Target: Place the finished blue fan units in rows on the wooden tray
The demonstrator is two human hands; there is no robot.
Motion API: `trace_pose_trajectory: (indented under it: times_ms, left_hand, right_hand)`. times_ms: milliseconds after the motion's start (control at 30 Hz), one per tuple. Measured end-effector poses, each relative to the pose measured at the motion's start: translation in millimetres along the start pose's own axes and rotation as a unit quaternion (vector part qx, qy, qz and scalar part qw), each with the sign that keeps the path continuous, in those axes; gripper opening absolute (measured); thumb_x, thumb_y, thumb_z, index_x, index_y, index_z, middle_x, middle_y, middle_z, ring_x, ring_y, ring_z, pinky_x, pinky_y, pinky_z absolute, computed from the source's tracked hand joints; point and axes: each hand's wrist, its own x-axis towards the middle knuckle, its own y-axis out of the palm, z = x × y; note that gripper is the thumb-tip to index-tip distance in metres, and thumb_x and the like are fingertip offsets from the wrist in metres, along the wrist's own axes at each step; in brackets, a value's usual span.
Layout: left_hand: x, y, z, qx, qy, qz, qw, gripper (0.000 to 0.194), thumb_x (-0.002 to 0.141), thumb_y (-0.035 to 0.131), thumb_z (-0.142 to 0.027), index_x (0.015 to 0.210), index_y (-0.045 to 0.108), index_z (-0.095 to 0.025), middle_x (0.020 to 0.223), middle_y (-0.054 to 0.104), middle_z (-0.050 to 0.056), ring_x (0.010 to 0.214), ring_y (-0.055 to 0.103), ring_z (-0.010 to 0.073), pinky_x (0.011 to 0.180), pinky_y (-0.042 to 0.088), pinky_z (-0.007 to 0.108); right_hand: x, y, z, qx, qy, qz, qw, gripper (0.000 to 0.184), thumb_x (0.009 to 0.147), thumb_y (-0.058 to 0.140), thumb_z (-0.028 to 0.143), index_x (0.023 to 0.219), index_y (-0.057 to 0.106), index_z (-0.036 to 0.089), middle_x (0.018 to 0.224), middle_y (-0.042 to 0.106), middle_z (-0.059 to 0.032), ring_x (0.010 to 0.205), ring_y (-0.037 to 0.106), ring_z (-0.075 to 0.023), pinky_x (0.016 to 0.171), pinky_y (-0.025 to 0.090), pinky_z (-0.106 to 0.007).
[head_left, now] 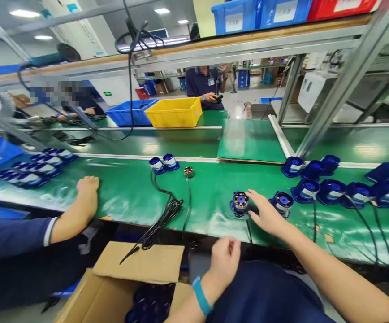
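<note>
A round blue housing (240, 204) with a ring of copper coils on top stands on the green work surface. My right hand (265, 211) is beside it, thumb and fingers apart, the fingertips at its right edge. A black cable (249, 231) runs from this housing over the front edge. My left hand (226, 260), with a teal wristband, is curled closed in front of the table edge. Whatever its fingers hold, if anything, is hidden. Right behind my right hand sits another blue housing (283, 202) with coils showing.
Several blue housings (332, 190) stand right, others (40, 168) left. Two (164, 163) and a loose coil part (188, 172) lie mid-table near a cable bundle (164, 217). An open cardboard box (140, 260) is below. A co-worker's arm (80, 211) rests left; a metal post (342, 80) rises right.
</note>
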Motion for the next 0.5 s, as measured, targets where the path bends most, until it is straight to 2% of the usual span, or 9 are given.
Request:
trace_pose_trajectory:
  times_ms: [67, 167, 233, 300, 400, 500]
  left_hand:
    - [-25.3, 6.3, -1.0, -0.008, -0.042, 0.103, 0.994, 0.029, 0.098, 0.053, -0.04, 0.087, 0.069, -0.018, 0.078, 0.069, 0.005, 0.07, 0.062, 0.018, 0.069, 0.049, 0.031]
    - [-26.5, 24.2, -0.8, 0.005, -0.054, 0.174, 0.983, 0.035, 0.091, 0.061, -0.043, 0.111, 0.069, -0.015, 0.109, 0.072, 0.013, 0.095, 0.065, 0.0245, 0.088, 0.052, 0.038]
    - [-14.1, 34.7, -0.1, -0.004, -0.06, 0.218, 0.974, 0.032, 0.092, 0.058, -0.043, 0.105, 0.069, -0.016, 0.105, 0.072, 0.011, 0.094, 0.063, 0.0241, 0.089, 0.052, 0.038]
    - [-3.2, 39.1, -1.5, -0.04, -0.069, 0.248, 0.966, 0.025, 0.093, 0.055, -0.038, 0.09, 0.069, -0.018, 0.09, 0.071, 0.006, 0.085, 0.063, 0.0205, 0.084, 0.051, 0.034]
    - [-0.3, 30.1, -12.7, -0.066, -0.069, 0.222, 0.97, 0.023, 0.092, 0.054, -0.031, 0.076, 0.065, -0.019, 0.075, 0.067, 0.002, 0.076, 0.062, 0.0171, 0.077, 0.049, 0.029]
    - [-9.7, 5.1, -40.2, -0.097, -0.065, 0.166, 0.979, 0.031, 0.097, 0.049, -0.035, 0.072, 0.058, -0.018, 0.063, 0.059, 0.0, 0.064, 0.058, 0.0136, 0.067, 0.045, 0.026]
  right_hand:
    - [3.0, 7.0, -4.0, 0.003, -0.016, -0.002, 1.0, 0.068, 0.088, 0.063, 0.032, 0.151, 0.044, 0.017, 0.155, 0.045, -0.0193, 0.145, 0.041, -0.0334, 0.119, 0.038, -0.059]
    - [14.3, 22.0, -4.4, 0.011, -0.025, -0.027, 0.999, 0.067, 0.089, 0.066, 0.042, 0.147, 0.046, 0.017, 0.143, 0.056, -0.0194, 0.132, 0.054, -0.0346, 0.112, 0.045, -0.058]
    - [20.6, 32.0, -3.7, 0.01, -0.033, -0.046, 0.998, 0.063, 0.09, 0.064, 0.046, 0.143, 0.048, 0.017, 0.135, 0.06, -0.019, 0.124, 0.059, -0.0343, 0.107, 0.049, -0.057]
    - [23.8, 39.0, -4.3, 0.009, -0.05, -0.065, 0.997, 0.06, 0.091, 0.062, 0.051, 0.139, 0.051, 0.017, 0.131, 0.062, -0.0189, 0.12, 0.061, -0.0339, 0.103, 0.051, -0.055]
    - [25.3, 39.5, -7.0, 0.005, -0.074, -0.086, 0.994, 0.051, 0.093, 0.06, 0.055, 0.127, 0.057, 0.017, 0.12, 0.066, -0.017, 0.11, 0.064, -0.0313, 0.096, 0.055, -0.05]
    - [25.9, 27.7, -3.3, -0.002, -0.066, -0.107, 0.992, 0.044, 0.094, 0.059, 0.055, 0.118, 0.06, 0.018, 0.113, 0.067, -0.015, 0.103, 0.065, -0.0299, 0.093, 0.055, -0.048]
